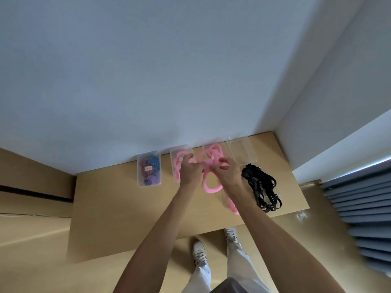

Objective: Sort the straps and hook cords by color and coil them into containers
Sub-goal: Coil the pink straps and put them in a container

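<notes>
I have the pink cord [208, 182] up off the tabletop [118, 208] between my two hands — my left hand [190, 171] pinches one strand, my right hand [227, 172] curls round the tangle, with a loop hanging toward six o'clock. By my reckoning the sort is roughly half done: the container [148, 169] at nine o'clock already holds blue, red and purple coils, and the next container [181, 163], just behind my left hand, holds pink ones. Still to go — this pink length needs coiling and stowing, and the black straps [261, 187] at three o'clock lie loose in a heap. A clear container [243, 151] at one o'clock looks empty.
</notes>
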